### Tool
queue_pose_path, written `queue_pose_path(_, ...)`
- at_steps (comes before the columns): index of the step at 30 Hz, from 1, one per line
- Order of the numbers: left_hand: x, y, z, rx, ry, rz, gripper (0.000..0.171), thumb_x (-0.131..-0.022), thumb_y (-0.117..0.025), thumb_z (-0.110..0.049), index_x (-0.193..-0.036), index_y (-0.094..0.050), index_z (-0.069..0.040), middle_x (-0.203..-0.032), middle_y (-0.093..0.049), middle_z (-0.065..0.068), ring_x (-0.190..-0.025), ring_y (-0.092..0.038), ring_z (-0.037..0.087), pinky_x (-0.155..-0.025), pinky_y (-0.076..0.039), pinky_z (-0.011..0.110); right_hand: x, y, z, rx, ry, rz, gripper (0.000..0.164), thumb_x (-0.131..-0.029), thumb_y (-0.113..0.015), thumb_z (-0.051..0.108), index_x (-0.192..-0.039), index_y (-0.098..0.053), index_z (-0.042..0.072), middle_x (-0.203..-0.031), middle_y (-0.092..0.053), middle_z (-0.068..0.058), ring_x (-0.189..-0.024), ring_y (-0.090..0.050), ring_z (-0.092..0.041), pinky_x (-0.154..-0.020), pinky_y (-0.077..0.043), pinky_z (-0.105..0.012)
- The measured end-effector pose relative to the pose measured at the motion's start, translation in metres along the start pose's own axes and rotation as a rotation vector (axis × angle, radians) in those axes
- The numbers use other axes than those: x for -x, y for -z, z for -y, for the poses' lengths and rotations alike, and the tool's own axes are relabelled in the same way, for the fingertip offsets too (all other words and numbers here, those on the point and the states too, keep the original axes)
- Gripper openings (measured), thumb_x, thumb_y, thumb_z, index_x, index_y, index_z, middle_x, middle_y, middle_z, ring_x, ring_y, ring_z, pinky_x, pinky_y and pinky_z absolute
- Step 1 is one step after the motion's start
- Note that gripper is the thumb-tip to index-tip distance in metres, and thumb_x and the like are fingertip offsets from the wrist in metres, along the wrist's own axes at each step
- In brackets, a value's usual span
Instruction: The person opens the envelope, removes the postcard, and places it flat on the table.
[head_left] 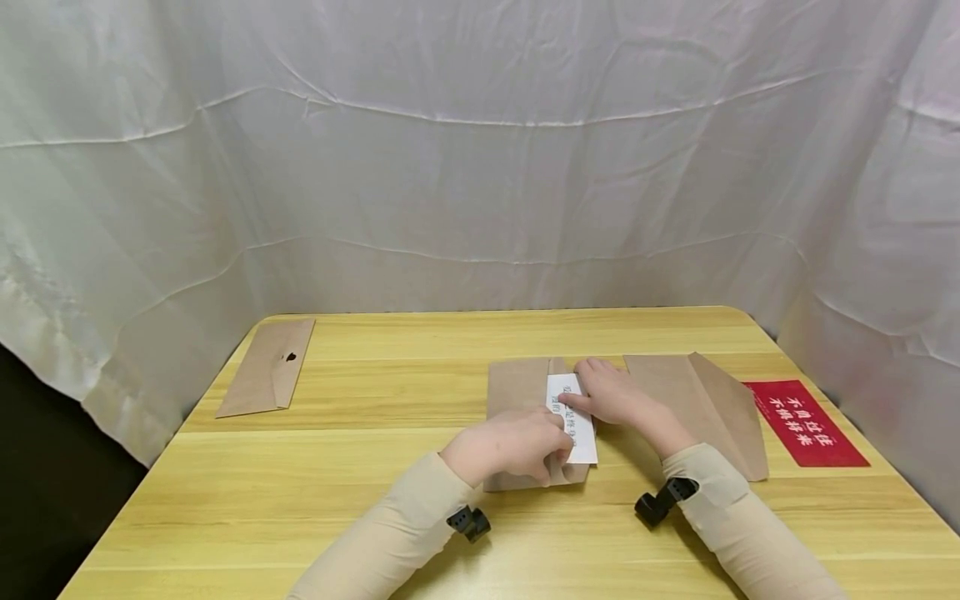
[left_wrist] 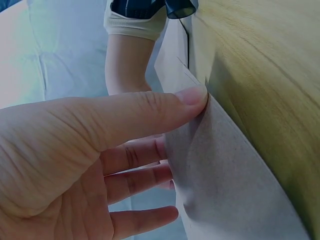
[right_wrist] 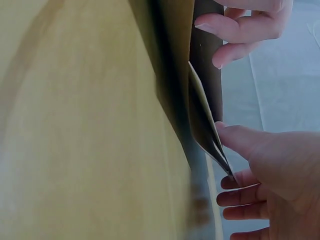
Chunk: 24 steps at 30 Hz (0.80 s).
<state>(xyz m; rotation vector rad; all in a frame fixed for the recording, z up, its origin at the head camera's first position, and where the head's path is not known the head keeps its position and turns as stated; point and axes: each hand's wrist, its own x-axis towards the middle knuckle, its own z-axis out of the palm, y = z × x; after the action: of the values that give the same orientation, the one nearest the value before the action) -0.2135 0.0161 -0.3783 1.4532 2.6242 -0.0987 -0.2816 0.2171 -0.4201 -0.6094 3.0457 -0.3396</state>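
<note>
A white card (head_left: 581, 428) with dark printed characters lies partly over a brown envelope (head_left: 513, 382) in the head view. My left hand (head_left: 517, 443) is at the envelope's near side; its thumb and fingers pinch the brown paper's edge (left_wrist: 235, 165), with fingertips reaching over the card. At the card's far end, my right hand (head_left: 611, 393) holds the card, thumb across its face. The right wrist view shows that hand (right_wrist: 280, 165) with thumb and index finger at a folded paper edge (right_wrist: 207, 107); which layers lie between them is hard to tell.
An open brown envelope (head_left: 667, 392) lies to the right, partly behind my right forearm. Beyond it is a red card (head_left: 810, 425) with white characters. A closed brown envelope (head_left: 262, 367) with a small black mark rests at the far left of the wooden table (head_left: 300, 492).
</note>
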Motion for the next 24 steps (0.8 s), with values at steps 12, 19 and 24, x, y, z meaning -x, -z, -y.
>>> queue_pose_path(12,0.000,-0.001,0.000,0.015,0.017,0.004,0.021,-0.077,-0.082,-0.031,-0.091,-0.068,-0.024,-0.095,-0.060,-0.012,-0.087,-0.051,0.006,-0.077,-0.042,0.017,-0.002,0.004,-0.001,-0.019,-0.003,-0.053,0.048,-0.087,-0.071,0.038,-0.106,-0.055,-0.003,-0.095,-0.055,-0.013,-0.084,-0.049,-0.025,-0.074,-0.044,-0.039)
queue_pose_path(19,0.000,-0.002,0.003,0.056,0.029,0.006,0.020,-0.077,-0.082,-0.028,-0.090,-0.068,-0.025,-0.092,-0.058,-0.012,-0.087,-0.050,0.007,-0.074,-0.041,0.017,-0.004,0.006,-0.012,-0.021,-0.009,-0.050,0.049,-0.085,-0.073,0.035,-0.107,-0.054,-0.004,-0.098,-0.056,-0.015,-0.088,-0.049,-0.028,-0.078,-0.044,-0.043)
queue_pose_path(24,-0.001,-0.003,0.006,0.099,0.045,0.023,0.019,-0.077,-0.082,-0.025,-0.088,-0.067,-0.024,-0.093,-0.059,-0.011,-0.085,-0.050,0.005,-0.071,-0.041,0.016,-0.003,0.011,-0.016,-0.008,-0.025,-0.037,0.050,-0.085,-0.074,0.034,-0.108,-0.055,-0.005,-0.098,-0.057,-0.016,-0.088,-0.051,-0.029,-0.078,-0.046,-0.044)
